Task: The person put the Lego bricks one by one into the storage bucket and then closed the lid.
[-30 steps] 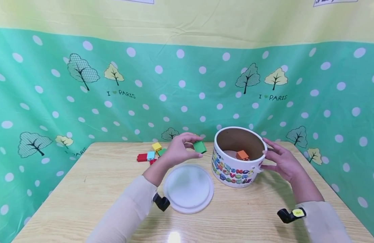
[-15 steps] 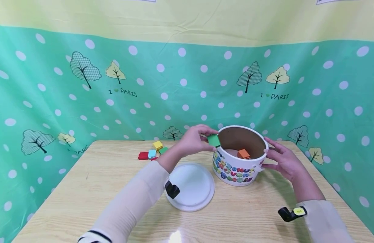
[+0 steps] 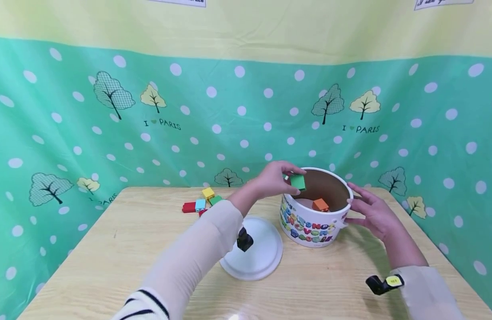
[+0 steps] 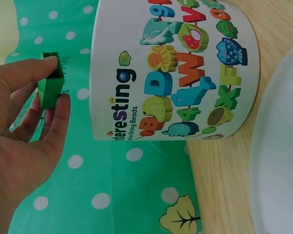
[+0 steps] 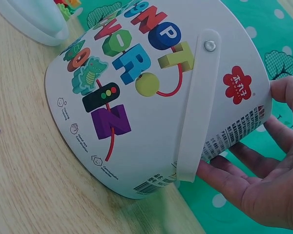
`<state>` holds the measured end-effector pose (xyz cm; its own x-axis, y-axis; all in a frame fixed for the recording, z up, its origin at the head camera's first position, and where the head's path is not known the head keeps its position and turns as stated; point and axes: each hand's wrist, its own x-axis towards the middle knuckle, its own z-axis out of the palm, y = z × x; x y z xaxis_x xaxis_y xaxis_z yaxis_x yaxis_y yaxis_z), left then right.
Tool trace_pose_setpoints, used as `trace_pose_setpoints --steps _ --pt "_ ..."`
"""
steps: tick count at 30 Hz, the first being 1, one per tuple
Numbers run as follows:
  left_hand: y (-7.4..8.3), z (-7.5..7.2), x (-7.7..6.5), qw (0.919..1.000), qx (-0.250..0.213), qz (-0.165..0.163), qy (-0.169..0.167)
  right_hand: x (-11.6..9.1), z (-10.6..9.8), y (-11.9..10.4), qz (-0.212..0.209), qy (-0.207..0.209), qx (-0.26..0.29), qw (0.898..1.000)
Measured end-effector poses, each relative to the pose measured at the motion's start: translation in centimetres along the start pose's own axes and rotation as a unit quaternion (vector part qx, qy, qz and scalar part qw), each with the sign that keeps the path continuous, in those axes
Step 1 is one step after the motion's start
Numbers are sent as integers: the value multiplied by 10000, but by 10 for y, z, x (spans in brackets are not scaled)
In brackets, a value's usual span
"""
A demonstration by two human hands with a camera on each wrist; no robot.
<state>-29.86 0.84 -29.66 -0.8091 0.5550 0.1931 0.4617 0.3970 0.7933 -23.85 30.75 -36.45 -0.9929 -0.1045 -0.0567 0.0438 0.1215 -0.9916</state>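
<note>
My left hand (image 3: 274,180) pinches a green toy building brick (image 3: 298,182) between thumb and fingers, over the left part of the bucket's rim. In the left wrist view the brick (image 4: 51,80) shows its hollow side and stays apart from the wall. The white round bucket (image 3: 307,224), printed with colourful letters and animals, stands upright on the table. Inside it, an orange brick (image 3: 320,205) is visible; the rest of the bottom is partly hidden. On the bucket's right side my right hand (image 3: 371,213) holds the rim and outer wall, near the white strap handle (image 5: 198,107).
A white round lid (image 3: 254,253) lies left of the bucket, partly under my left sleeve. Farther left sit several loose bricks: yellow (image 3: 208,193), light blue (image 3: 200,205), red (image 3: 188,207) and green (image 3: 215,200). A green dotted curtain (image 3: 238,120) hangs behind the wooden table (image 3: 310,284).
My left hand has carried the green brick rightwards, from beside the bucket to over its rim. My right hand has kept its place on the bucket.
</note>
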Motion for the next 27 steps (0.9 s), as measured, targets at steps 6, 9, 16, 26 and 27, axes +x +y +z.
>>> trace_pose_setpoints --steps 6,9,16,26,27 --pt "1 8 14 9995 243 -143 -142 -1 0 5 -4 3 -4 10000" --pt "4 10 19 9994 187 -207 -197 -1 -1 7 -3 6 -22 10000" --pt "8 17 27 9993 -291 -245 -10 1 -1 6 14 66 -55 10000" --pt "1 17 23 9984 -536 -9 181 0 0 5 -71 97 -78 9999" --pt "1 16 22 9982 -567 -11 200 0 0 5 -71 95 -66 9999"
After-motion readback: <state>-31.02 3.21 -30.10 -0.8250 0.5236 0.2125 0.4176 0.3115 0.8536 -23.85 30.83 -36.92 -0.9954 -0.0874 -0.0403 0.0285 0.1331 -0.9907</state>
